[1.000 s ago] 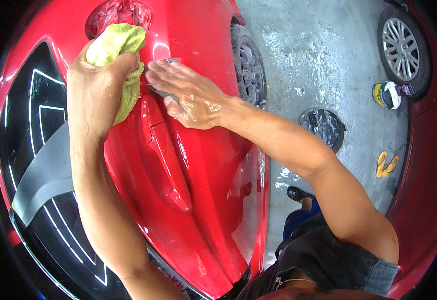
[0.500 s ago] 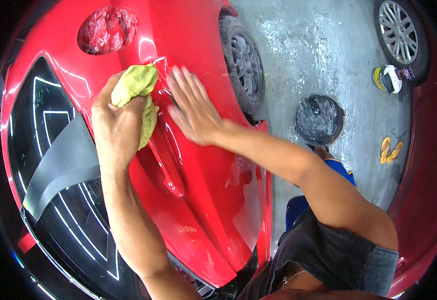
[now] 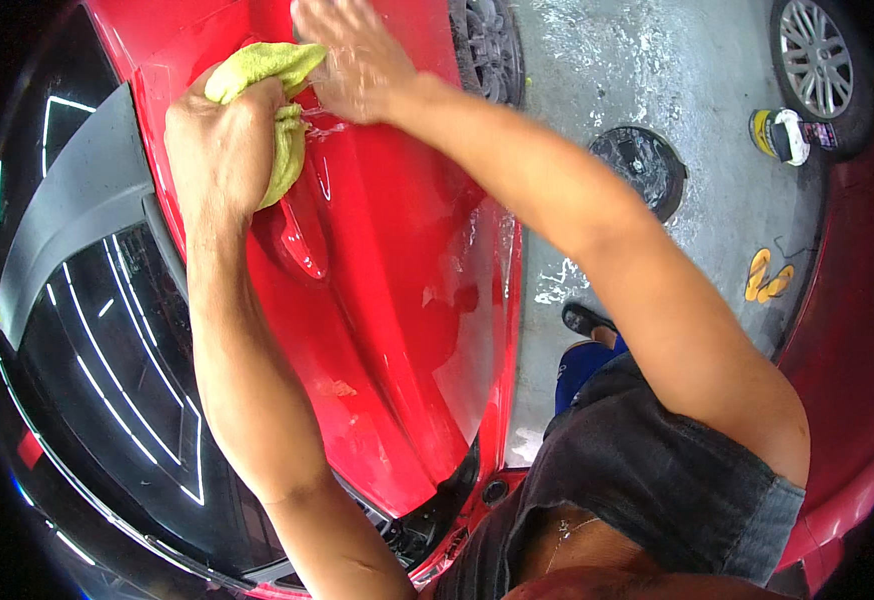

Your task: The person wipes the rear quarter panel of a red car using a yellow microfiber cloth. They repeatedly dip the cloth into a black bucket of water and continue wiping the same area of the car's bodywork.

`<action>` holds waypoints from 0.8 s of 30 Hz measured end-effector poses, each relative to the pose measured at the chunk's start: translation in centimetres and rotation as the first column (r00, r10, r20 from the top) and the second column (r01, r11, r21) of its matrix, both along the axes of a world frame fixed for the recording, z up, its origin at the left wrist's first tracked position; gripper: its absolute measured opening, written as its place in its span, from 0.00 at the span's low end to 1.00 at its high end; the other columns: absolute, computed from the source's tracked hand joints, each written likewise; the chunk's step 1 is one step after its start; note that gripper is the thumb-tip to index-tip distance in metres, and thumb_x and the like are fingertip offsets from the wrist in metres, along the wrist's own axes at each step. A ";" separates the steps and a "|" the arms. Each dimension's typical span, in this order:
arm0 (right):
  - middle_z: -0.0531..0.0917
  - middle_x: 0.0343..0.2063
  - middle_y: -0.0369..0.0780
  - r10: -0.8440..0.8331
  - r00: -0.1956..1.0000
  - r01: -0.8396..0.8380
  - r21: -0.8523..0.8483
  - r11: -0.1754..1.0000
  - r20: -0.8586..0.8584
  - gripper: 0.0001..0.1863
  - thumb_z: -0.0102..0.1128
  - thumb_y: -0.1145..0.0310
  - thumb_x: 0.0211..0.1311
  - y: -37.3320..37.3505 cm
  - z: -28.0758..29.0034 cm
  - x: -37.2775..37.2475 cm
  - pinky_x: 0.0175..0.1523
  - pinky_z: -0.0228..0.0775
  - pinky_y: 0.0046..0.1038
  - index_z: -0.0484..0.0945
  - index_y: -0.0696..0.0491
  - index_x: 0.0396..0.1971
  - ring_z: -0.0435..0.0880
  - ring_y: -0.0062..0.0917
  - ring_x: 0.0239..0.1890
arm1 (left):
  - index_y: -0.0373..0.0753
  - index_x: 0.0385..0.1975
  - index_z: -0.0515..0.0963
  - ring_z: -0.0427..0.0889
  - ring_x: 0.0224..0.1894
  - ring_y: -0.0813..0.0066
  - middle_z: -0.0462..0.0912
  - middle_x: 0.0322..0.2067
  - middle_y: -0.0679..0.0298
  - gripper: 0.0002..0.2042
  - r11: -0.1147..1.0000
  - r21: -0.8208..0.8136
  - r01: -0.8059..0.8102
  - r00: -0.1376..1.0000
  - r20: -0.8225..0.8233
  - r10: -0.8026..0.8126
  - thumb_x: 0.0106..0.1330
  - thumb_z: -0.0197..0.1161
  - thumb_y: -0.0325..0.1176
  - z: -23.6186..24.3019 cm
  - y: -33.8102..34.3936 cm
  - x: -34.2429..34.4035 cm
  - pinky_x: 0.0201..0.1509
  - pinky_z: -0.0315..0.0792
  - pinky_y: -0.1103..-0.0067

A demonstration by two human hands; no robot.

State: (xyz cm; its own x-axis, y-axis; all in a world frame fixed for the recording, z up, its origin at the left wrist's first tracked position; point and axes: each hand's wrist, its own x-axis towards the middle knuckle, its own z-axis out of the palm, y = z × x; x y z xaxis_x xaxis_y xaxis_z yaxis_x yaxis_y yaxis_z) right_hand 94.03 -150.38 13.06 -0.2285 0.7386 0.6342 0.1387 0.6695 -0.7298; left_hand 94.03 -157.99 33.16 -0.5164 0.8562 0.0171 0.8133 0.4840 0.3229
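Caution: slip and scratch hazard on the red door [image 3: 382,270].
The left hand [image 3: 222,145] grips the yellow-green cloth [image 3: 267,70] at 11 o'clock; the right hand [image 3: 362,65], at the cloth's 2 o'clock, has fingers extended, palm contact hidden. The wet-looking surface may let the palm skid; trapped grit could scratch; the handle [image 3: 302,238] at 6 o'clock could snag the cloth.

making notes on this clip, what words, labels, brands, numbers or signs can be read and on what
No text can be read clearly here.
Yellow-and-black container by the far wheel: any print is too small to read.
Small dark item beside it: coloured marks, too small to read.
Yellow-green cloth: no lettering seen.
Red car side: no lettering seen.
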 end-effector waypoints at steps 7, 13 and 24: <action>0.54 0.75 0.54 0.316 0.929 -0.295 -0.129 0.947 0.193 0.37 0.50 0.56 0.69 -23.9 -1.6 7.5 0.79 0.40 0.55 0.59 0.63 0.71 0.48 0.53 0.78 | 0.33 0.42 0.86 0.85 0.32 0.74 0.87 0.28 0.58 0.15 1.000 -0.018 0.013 1.000 0.004 -0.013 0.58 0.60 0.30 -0.9 -5.9 1.2 0.40 0.76 0.75; 0.46 0.78 0.51 0.552 0.811 -0.538 -0.123 0.834 0.194 0.38 0.44 0.54 0.74 -42.7 -5.5 12.3 0.81 0.32 0.52 0.51 0.60 0.75 0.40 0.48 0.80 | 0.33 0.41 0.86 0.85 0.32 0.76 0.87 0.28 0.60 0.13 0.995 0.049 0.090 0.996 -0.022 -0.089 0.59 0.59 0.27 -2.6 -14.2 3.4 0.40 0.77 0.76; 0.41 0.77 0.60 0.068 0.998 -0.056 -0.443 0.895 0.011 0.39 0.37 0.55 0.78 -28.0 -4.3 5.8 0.80 0.31 0.52 0.42 0.67 0.75 0.37 0.55 0.79 | 0.34 0.43 0.84 0.84 0.27 0.79 0.86 0.25 0.63 0.13 0.988 0.132 0.084 0.988 0.115 -0.099 0.61 0.58 0.23 -4.0 -16.3 2.6 0.32 0.77 0.80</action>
State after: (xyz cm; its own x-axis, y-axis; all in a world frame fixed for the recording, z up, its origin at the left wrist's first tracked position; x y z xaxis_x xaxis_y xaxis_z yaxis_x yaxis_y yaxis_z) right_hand 99.87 -178.36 8.78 -0.2946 0.9252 0.2393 0.1300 0.2869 -0.9491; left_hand 96.67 -174.27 29.21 -0.4409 0.8948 0.0703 0.8033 0.3585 0.4755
